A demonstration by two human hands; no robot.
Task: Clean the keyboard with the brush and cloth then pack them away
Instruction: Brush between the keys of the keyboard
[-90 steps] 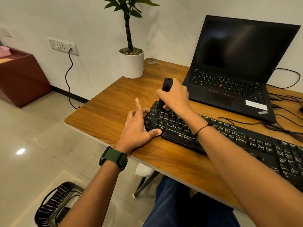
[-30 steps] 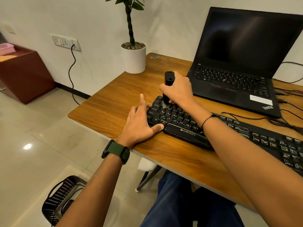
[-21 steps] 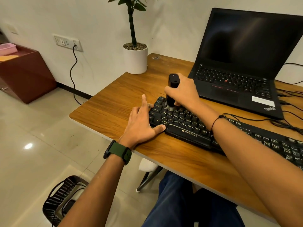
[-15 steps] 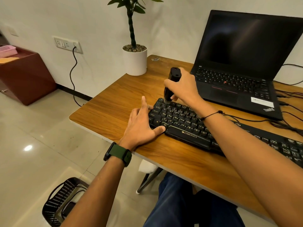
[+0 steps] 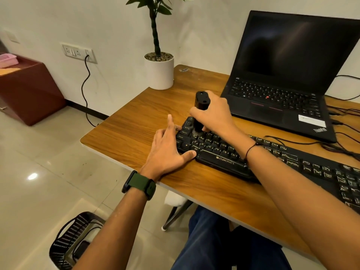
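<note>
Brush (image 5: 200, 112): black, stubby, upright barrel; held bristles-down on left-end keys of keyboard (image 5: 224, 152). Judged light, rigid in barrel, soft at bristle tip; best taken mid-barrel, as held. Right hand (image 5: 216, 115): grip wrapped and clamped around brush barrel, cap end showing above knuckles.

Keyboard: black, long, lying across wooden tabletop (image 5: 136, 133) in front of open laptop (image 5: 282, 84). Judged stiff, moderately light, apt to slide on smooth wood; keycaps possibly loosenable under hard scrubbing. Left hand (image 5: 167, 152): grip spread apart, flat, fingers against keyboard's left end, thumb on near corner, bracing, clamped on nothing.

Cloth: not seen. Cables (image 5: 342, 149) trailing near keyboard's far edge.
</note>
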